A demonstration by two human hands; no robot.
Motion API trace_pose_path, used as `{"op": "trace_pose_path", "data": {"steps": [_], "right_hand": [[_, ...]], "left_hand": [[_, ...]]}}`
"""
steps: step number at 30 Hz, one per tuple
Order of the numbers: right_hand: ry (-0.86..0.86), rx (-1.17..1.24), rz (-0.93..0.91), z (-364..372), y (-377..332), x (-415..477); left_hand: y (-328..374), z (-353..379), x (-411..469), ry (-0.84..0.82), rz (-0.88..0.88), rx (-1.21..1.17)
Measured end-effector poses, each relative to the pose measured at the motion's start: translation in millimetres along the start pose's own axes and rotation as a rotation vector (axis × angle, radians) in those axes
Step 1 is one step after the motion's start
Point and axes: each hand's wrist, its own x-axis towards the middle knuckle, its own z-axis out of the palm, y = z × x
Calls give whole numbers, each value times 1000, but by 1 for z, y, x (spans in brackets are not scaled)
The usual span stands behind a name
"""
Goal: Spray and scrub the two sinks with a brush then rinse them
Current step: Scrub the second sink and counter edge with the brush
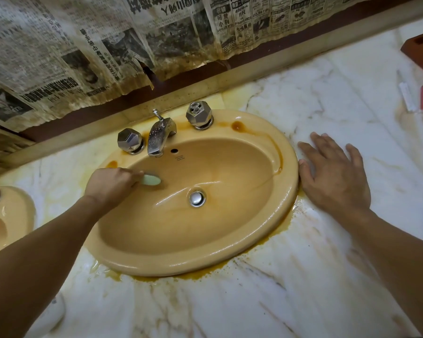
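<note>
Two bare forearms reach in from the lower corners. The left hand (112, 184) is curled round a pale green brush (152, 179), and only the brush's blurred head pokes out past the knuckles, pressed against the left inner wall of the yellow sink (230, 261), just below the tap (160, 139) and up-slope from the chrome drain plug (197, 198). The right hand (335, 174) lies flat on the marble table (303, 289), fingers straight and spread, holding nothing, its thumb side touching the sink's right rim as if bracing. The bowl shines wet, with rusty streaks along the right rim and an orange ring where the rim meets the table. The second sink (12, 215) shows only partly at the left edge. The brush looks like light, stiff plastic and is probably slick with water, so a closed fist on the handle close to the head, as here, should give firm pressure without twisting; whether the bristles are soft or hard cannot be told. The glazed bowl will be slippery, so strokes may skid towards the drain. Stained newspaper (83, 57) hangs on the wall behind two faceted chrome knobs (130, 141).
</note>
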Motion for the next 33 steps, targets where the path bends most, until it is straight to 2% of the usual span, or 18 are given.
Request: {"op": "trace_pose_path", "data": {"steps": [3, 6, 11, 15, 19, 20, 23, 24, 26, 28, 30, 33], "right_hand": [[0, -11, -1, 1, 0, 0], [0, -15, 3, 1, 1, 1], [-3, -4, 9, 1, 0, 1], [-3, -4, 9, 1, 0, 2], [-4, -1, 11, 1, 0, 2], [-2, 1, 11, 1, 0, 1], [3, 5, 6, 1, 0, 2], [4, 5, 5, 1, 0, 2], [9, 3, 4, 1, 0, 2], [21, 10, 6, 1, 1, 2], [24, 15, 7, 1, 0, 2], [17, 14, 7, 1, 0, 2]], "left_hand": [[5, 4, -5, 200, -130, -171], [13, 4, -5, 128, -216, -233], [21, 2, 3, 300, -252, -258], [26, 7, 10, 257, -276, -286], [34, 2, 18, 388, -259, -321], [36, 3, 20, 368, -269, -326], [40, 15, 21, 173, -314, -354], [42, 17, 20, 183, -316, -376], [47, 19, 17, 320, -328, -404], [56, 16, 18, 427, -410, -429], [62, 13, 20, 426, -454, -446], [63, 13, 25, 343, -384, -458]]}}
